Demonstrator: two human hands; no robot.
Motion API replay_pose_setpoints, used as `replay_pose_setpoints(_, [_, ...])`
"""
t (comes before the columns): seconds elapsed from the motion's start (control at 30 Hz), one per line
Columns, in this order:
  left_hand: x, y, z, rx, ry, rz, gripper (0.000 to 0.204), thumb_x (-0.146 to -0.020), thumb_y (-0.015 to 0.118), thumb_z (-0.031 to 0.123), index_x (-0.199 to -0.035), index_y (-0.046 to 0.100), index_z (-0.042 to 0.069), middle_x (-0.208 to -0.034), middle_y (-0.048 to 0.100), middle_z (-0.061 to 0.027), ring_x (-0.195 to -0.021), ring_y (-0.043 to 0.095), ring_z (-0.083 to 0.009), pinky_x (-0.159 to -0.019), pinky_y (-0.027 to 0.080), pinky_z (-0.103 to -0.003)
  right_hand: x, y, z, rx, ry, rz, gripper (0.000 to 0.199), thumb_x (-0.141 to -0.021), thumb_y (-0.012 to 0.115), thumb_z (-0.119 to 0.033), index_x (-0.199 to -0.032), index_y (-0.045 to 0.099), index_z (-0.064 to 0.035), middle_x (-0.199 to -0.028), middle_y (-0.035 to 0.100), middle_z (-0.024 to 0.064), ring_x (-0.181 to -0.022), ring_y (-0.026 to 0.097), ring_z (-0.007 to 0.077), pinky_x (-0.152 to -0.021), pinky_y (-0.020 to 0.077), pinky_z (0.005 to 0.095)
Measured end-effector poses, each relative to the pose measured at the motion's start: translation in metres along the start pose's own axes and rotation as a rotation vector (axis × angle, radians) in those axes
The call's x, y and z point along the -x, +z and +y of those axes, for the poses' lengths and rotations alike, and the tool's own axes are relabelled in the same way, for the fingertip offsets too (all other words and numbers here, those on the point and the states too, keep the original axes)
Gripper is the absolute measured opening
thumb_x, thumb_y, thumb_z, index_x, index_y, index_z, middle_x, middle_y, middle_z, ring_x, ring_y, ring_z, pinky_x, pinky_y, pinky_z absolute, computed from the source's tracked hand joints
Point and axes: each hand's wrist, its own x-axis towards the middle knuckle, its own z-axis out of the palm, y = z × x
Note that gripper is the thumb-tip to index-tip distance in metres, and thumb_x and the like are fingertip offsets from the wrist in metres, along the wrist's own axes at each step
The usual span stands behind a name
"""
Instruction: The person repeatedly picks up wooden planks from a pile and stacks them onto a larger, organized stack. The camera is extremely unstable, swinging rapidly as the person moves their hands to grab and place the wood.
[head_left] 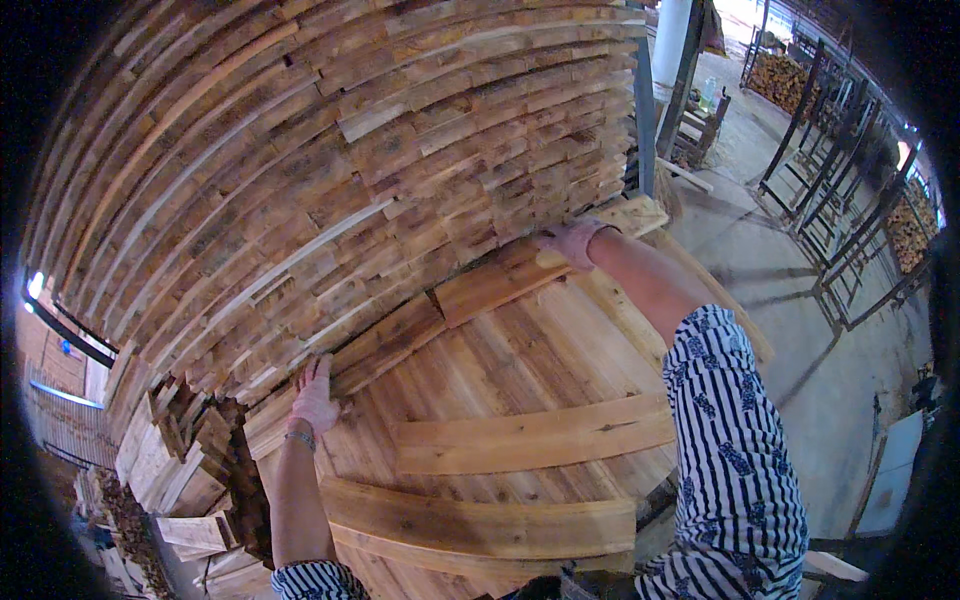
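Both my hands look pinkish and rest on a row of narrow wooden boards at the foot of a tall stack. My left hand [316, 398] lies with its fingers stretched over the left board [388, 345], and a band circles that wrist. Farther off to the right, my right hand [572, 244] is closed over the right board [492, 286], its fingertips partly hidden. The two boards meet end to end between my hands. Below them spreads a layer of wide planks [520, 355]. Loose on this layer lie a shorter board [535, 435] and a longer one [480, 520] nearer me.
The stack of layered boards [330, 190] rises like a wall ahead. Broken offcuts [190, 470] pile up at the left. A grey post [643, 110] stands at the stack's right end. Metal racks [830, 190] and stacked wood [780, 82] stand on the concrete floor [770, 270] at right.
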Motion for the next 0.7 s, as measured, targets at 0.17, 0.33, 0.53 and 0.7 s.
replay_pose_setpoints(0.17, [0.009,-0.008,0.005,0.143,0.014,-0.009,0.101,-0.081,0.079,0.012,-0.162,0.019,0.012,-0.169,0.015,-0.0182,-0.154,0.020,-0.0418,-0.125,0.027,-0.045,-0.007,0.011,-0.020,-0.042,0.030,0.029,0.087,-0.081,0.071,-0.019,-0.158,0.033,-0.0252,-0.152,0.042,0.0195,-0.135,0.048,0.0399,-0.107,0.0460,0.0478])
replay_pose_setpoints(0.33, [0.000,-0.012,-0.002,0.043,0.032,-0.019,0.106,-0.079,0.081,0.021,-0.162,0.018,0.009,-0.166,0.023,-0.0234,-0.155,0.018,-0.0381,-0.126,0.023,-0.045,0.001,0.030,-0.040,-0.188,0.174,0.201,0.070,-0.090,0.061,-0.027,-0.156,0.038,-0.0202,-0.140,0.051,0.0229,-0.123,0.056,0.0403,-0.099,0.0493,0.0505])
replay_pose_setpoints(0.53, [-0.005,-0.002,-0.005,-0.126,0.058,0.057,0.103,-0.082,0.077,0.037,-0.163,0.020,0.010,-0.168,0.018,-0.0207,-0.156,0.014,-0.0366,-0.129,0.012,-0.046,0.096,0.025,-0.092,-0.269,-0.010,0.436,0.065,-0.097,0.055,-0.039,-0.155,0.039,-0.0146,-0.134,0.055,0.0288,-0.118,0.059,0.0440,-0.096,0.0499,0.0535])
replay_pose_setpoints(0.7, [0.076,0.002,0.056,0.176,0.071,0.341,0.093,-0.086,0.074,0.041,-0.161,0.029,0.009,-0.149,0.050,-0.0217,-0.139,0.044,-0.0398,-0.116,0.039,-0.047,0.216,0.056,-0.156,-0.349,-0.518,0.397,0.081,-0.090,0.066,-0.056,-0.154,0.041,-0.0134,-0.144,0.049,0.0278,-0.131,0.050,0.0486,-0.106,0.0442,0.0562])
